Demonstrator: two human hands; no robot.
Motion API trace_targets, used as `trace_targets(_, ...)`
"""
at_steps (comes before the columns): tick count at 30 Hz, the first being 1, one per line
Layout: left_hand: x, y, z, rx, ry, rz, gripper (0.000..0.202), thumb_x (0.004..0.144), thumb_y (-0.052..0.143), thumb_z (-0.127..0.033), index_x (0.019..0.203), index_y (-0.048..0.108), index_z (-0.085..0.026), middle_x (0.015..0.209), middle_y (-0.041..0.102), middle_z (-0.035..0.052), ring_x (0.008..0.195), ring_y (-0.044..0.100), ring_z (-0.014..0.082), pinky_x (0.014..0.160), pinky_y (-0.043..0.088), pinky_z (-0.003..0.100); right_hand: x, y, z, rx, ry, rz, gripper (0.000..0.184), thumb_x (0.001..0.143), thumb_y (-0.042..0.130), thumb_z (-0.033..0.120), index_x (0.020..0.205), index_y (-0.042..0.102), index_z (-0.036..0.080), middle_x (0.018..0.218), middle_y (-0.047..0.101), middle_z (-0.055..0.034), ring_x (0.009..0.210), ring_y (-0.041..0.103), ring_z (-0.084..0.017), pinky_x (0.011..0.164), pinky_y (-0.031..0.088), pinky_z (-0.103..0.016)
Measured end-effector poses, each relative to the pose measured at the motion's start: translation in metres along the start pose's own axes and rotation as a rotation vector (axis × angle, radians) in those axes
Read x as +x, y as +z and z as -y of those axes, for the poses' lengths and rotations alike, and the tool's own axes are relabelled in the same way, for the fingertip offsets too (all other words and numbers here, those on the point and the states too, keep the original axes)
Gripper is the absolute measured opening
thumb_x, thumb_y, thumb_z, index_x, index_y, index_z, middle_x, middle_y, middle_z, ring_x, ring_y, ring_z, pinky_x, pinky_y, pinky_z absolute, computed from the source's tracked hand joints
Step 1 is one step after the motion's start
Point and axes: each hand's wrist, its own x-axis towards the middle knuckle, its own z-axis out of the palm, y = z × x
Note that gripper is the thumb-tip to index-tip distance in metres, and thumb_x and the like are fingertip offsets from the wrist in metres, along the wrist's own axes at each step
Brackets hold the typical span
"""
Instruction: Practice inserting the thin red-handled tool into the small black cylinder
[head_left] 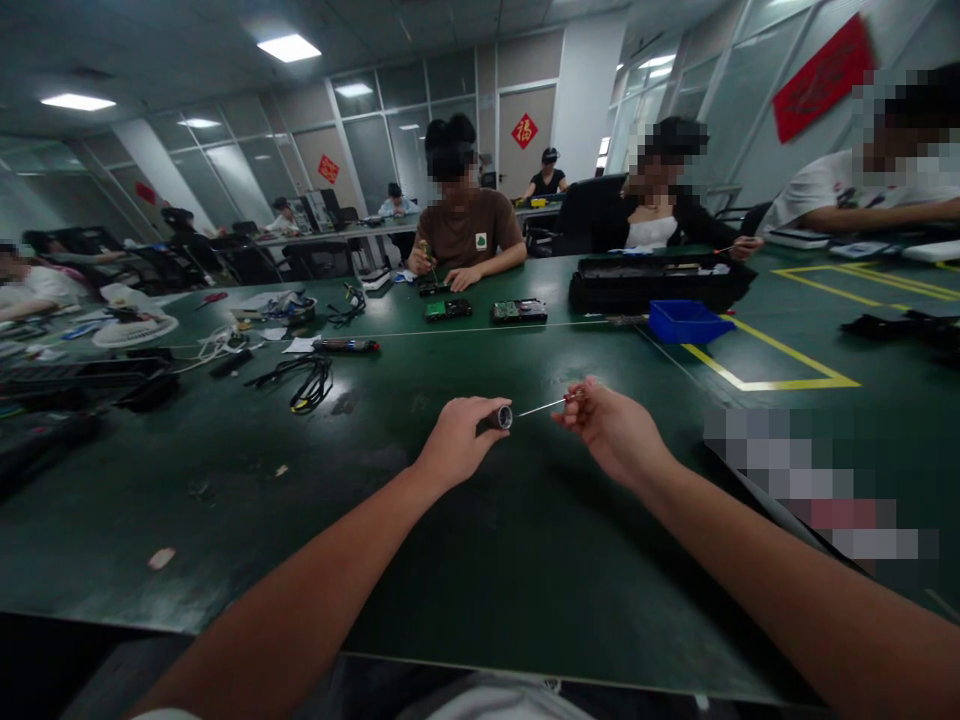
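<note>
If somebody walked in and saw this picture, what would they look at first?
Probably the two hands in the middle: the left hand holds a small dark tube, and the right hand holds a thin metal tool whose tip is close to it. Next might come the bright blue bin, farther across the green table toward the right, and the red diamond sign at the back of the room.

Ceiling panels [289,48] shed dim light; edges stretch and blur.
</note>
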Motion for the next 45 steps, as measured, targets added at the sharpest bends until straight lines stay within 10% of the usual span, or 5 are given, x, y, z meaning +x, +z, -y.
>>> trace_targets(34, -0.002, 0.006, 0.003, 0.050, 0.013, 0.026, 0.039, 0.087, 0.071, -0.029, 0.125, 0.065, -0.025, 0.117, 0.072, 0.0032, 0.107, 0.062, 0.0239, 0.097, 0.040, 0.042, -0.027, 0.009, 0.014, -0.636, -0.378, 0.098, 0.030, 0.099, 0.045, 0.044, 0.088, 0.062, 0.022, 0.068, 0.061, 0.0000, 0.064, 0.059, -0.017, 0.063, 0.045, -0.032)
trace_targets(45, 0.002, 0.000, -0.001, 0.101, 0.036, -0.028, 0.040, 0.088, 0.070, -0.029, 0.128, 0.063, -0.029, 0.122, 0.069, 0.0030, 0.114, 0.059, 0.0235, 0.110, 0.033, 0.049, -0.005, 0.006, 0.000, 0.160, 0.007, -0.032, 0.020, 0.087, 0.065, 0.039, 0.082, 0.068, 0.020, 0.075, 0.064, -0.0016, 0.070, 0.060, -0.016, 0.080, 0.054, -0.037)
